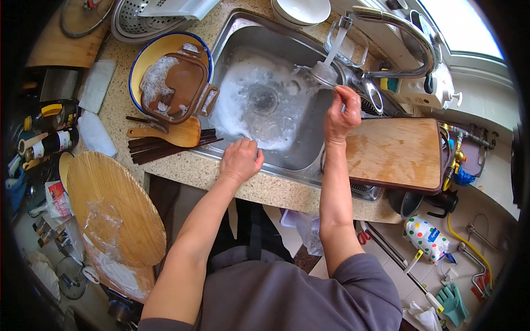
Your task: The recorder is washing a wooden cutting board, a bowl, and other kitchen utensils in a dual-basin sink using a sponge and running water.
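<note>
Under the running tap (343, 20), my right hand (343, 111) grips the edge of a small round, shallow piece (323, 78), perhaps a sink strainer or a lid. Water splashes over it, blurring its shape. The stainless steel sink (306, 136) below holds shallow, foamy water around its drain (263, 99). My left hand (241, 160) is at the sink's front rim, fingers bent down toward the basin. Its fingertips are hidden, so whether it holds anything cannot be seen.
Left of the sink, a soapy brown handled lid or dish (186, 85) rests on a yellow, blue-rimmed basin (138, 68). Dark chopsticks (153, 151) and a wooden spatula (186, 132) lie in front. A wet cutting board (393, 153) sits right; a glass container (356, 47) stands behind.
</note>
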Demonstrator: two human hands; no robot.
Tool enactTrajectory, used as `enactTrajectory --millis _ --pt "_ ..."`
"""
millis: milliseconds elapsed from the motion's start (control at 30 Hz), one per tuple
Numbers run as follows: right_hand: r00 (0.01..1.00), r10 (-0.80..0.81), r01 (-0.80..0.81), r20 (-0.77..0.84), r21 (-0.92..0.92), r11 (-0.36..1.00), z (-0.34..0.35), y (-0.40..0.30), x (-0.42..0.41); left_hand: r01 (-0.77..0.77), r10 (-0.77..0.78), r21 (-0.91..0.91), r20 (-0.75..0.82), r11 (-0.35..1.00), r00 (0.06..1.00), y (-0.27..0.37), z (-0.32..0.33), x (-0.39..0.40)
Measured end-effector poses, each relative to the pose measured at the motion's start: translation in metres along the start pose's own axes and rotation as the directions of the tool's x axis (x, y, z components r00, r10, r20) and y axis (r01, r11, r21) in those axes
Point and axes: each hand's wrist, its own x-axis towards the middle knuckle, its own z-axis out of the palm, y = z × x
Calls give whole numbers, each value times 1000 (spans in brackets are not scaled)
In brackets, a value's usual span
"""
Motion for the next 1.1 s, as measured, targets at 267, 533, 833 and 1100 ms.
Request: enactTrajectory --millis 267,533,833,1100 --pt "993 13 -22 116 73 997 13 -10 12 17 -17 8 17 1000 1000 0 0 1" --pt "974 -123 131 189 -29 991 -11 11 -1 -21 21 24 -13 999 1000 -1 1 1" --pt "501 -88 406 861 -144 903 -40 23 -39 -8 7 38 33 999 999 -1 1 0" --pt "393 -222 493 892 0 870 -50 15 -56 -19 19 -9 -33 1000 999 -2 1 -2"
